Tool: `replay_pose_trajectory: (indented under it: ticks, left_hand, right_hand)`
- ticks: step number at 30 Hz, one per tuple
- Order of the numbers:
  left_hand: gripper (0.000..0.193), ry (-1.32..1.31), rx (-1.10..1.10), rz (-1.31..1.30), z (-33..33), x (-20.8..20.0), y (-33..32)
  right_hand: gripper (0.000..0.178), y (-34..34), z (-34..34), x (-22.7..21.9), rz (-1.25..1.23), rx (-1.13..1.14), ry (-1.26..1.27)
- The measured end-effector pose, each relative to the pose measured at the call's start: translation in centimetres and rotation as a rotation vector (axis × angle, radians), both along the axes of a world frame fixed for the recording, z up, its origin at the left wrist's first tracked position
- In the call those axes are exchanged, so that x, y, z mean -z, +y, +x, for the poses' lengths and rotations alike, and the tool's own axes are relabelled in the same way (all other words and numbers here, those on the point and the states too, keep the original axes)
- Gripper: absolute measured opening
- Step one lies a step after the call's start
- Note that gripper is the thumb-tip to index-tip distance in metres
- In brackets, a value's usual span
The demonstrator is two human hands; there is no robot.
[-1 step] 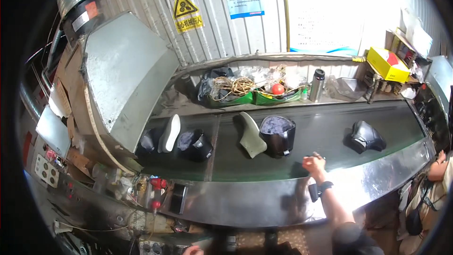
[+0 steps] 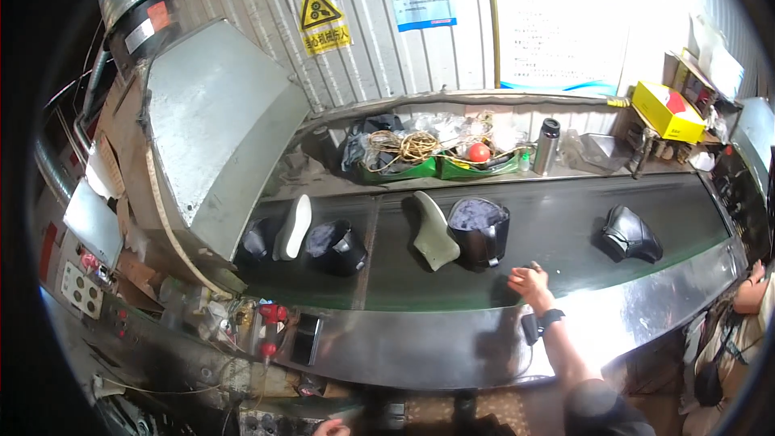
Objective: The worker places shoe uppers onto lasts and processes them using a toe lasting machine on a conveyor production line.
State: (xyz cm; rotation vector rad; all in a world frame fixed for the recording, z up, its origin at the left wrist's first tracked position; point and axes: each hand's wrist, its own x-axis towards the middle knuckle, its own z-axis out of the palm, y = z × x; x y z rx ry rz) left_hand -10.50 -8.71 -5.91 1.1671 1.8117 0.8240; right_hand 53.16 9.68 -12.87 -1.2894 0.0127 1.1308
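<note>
Two green trays [image 2: 404,171] sit on the ledge behind the conveyor belt [image 2: 565,226]; the left one holds a coil of yellowish rope [image 2: 408,146] and dark cloth, the right one a red ball [image 2: 479,152] among clear plastic wrap. A steel flask [image 2: 546,146] stands upright just beside them, and a yellow box [image 2: 667,110] rests on a shelf further right.

My right hand [image 2: 530,283] lies on the near edge of the belt, fingers loosely curled and the grip holding nothing that I can make out (the hand is small and partly in shadow, so how far the fingers spread I cannot tell). A dark watch sits on my wrist. My left hand [image 2: 328,428] barely shows at the bottom edge; its grip cannot be read.

Nearest my right hand is a black shoe upper [image 2: 479,231], standing on the belt with its grey-lined opening facing up, apart from my fingers. Touching its left side lies a pale green sole [image 2: 434,230], long axis running from the far side toward me, slightly slanted. Further left, by the metal hood [image 2: 214,125], lie a white sole [image 2: 292,227] and another black upper [image 2: 339,246]. A third black upper [image 2: 630,234] sits well apart to the right. Nothing stands between my hand and the nearest upper.
</note>
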Motion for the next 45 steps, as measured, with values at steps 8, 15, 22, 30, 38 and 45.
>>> replay_pose_trajectory:
  ticks: [8,15,22,30,38,45]
  left_hand:
    - [0.034,-0.183,0.008,-0.042,4.1,-2.4,5.3]
    - [0.022,-0.185,0.310,-0.047,10.3,0.8,17.4]
    - [0.068,-0.174,0.647,-0.013,31.9,3.1,31.3]
    - [0.132,0.283,0.289,-0.249,49.8,-0.5,33.5]
    - [0.127,0.504,0.459,-0.246,44.5,-0.1,35.2]
    - [0.088,0.740,1.061,0.668,31.2,-7.4,29.7]
  right_hand:
    - [0.097,5.0,-4.5,-4.8,0.177,0.227,0.183]
    - [0.088,-10.8,-2.6,-10.7,0.380,0.198,-0.025]
    - [0.082,-28.8,-9.5,-11.5,0.353,0.259,0.281]
    - [0.082,-33.4,-20.3,-18.9,0.244,0.559,0.006]
    - [0.085,-37.9,-21.5,-16.5,0.261,0.518,-0.022]
    - [0.051,-33.4,-15.5,-14.9,0.174,0.529,-0.009]
